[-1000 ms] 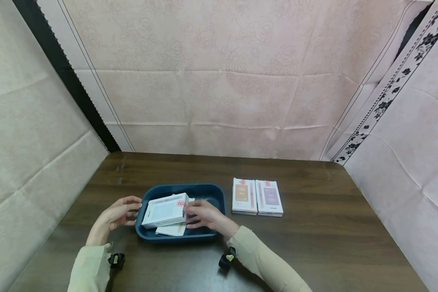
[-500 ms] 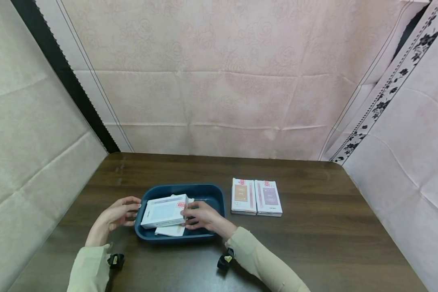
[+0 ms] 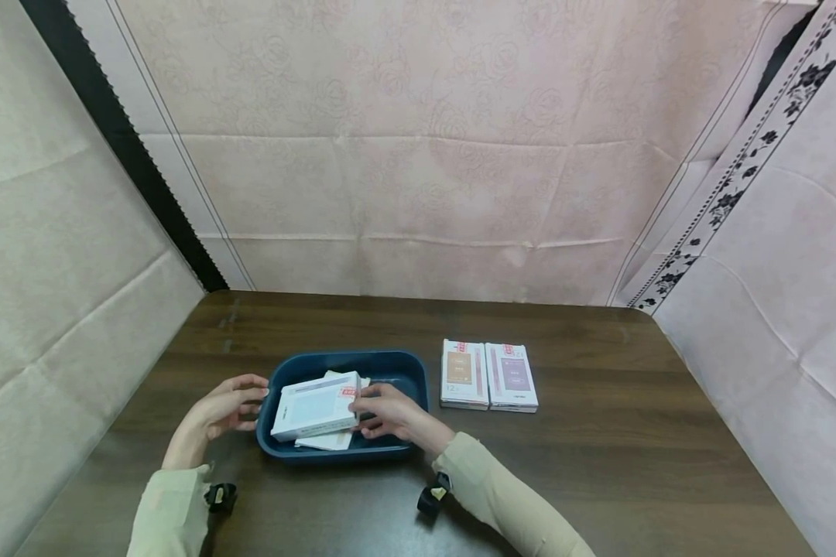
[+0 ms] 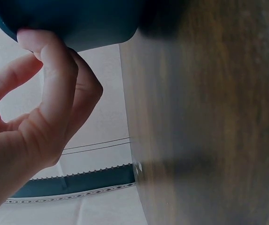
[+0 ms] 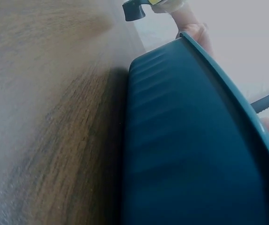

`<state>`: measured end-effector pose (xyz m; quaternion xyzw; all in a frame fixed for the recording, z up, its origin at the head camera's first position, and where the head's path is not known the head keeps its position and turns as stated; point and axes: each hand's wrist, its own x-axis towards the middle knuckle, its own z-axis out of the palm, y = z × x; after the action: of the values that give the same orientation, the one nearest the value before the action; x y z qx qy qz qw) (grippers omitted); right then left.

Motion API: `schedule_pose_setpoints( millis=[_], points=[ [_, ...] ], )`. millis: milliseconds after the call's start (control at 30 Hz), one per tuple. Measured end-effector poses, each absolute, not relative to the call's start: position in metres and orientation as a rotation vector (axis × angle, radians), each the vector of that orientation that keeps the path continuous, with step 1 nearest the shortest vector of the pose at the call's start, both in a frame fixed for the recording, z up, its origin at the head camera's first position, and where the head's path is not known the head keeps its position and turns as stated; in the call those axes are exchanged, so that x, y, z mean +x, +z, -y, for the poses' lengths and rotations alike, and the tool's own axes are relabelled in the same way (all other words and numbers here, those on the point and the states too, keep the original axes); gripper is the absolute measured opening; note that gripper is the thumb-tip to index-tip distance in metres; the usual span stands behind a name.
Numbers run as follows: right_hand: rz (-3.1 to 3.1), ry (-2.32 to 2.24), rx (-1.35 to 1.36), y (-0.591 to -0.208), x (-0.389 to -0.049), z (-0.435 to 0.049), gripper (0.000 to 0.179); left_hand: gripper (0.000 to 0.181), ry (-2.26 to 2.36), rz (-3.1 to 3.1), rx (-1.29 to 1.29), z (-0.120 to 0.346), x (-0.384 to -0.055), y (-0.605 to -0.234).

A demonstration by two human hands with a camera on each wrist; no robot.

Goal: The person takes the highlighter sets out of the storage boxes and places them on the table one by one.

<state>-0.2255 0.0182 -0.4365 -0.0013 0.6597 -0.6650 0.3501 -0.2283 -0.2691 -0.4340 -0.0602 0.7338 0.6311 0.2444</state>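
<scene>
In the head view a dark blue tray point(image 3: 418, 371) stands on the table in front of me. A flat white box point(image 3: 313, 406) with a pale blue panel and a red mark slants inside it, on top of other white flat items point(image 3: 326, 441) it partly covers. My right hand point(image 3: 393, 418) reaches over the tray and holds the box by its right end, thumb on top. At the tray's left rim my left hand point(image 3: 230, 406) rests with loosely bent fingers; the left wrist view shows a fingertip against the tray wall point(image 4: 96, 23).
Right of the tray, two white packs lie side by side on the brown table point(image 3: 599, 433), one with a tan panel point(image 3: 463, 375), the other with a purple panel point(image 3: 512, 377). Pale cloth point(image 3: 425, 193) hangs behind and at both sides.
The box's near edge has shifted slightly under the right hand, covering a bit more of the white item below. The left hand stays at the rim.
</scene>
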Motion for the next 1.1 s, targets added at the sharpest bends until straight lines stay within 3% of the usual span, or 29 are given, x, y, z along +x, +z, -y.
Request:
schedule_pose_setpoints(
  millis=[1100],
  points=[
    [-1.66,-1.837,-0.039,-0.428,-0.226,-0.038,0.054,0.013,1.748,-1.975,-0.134,0.27,-0.228,-0.434]
  ],
)
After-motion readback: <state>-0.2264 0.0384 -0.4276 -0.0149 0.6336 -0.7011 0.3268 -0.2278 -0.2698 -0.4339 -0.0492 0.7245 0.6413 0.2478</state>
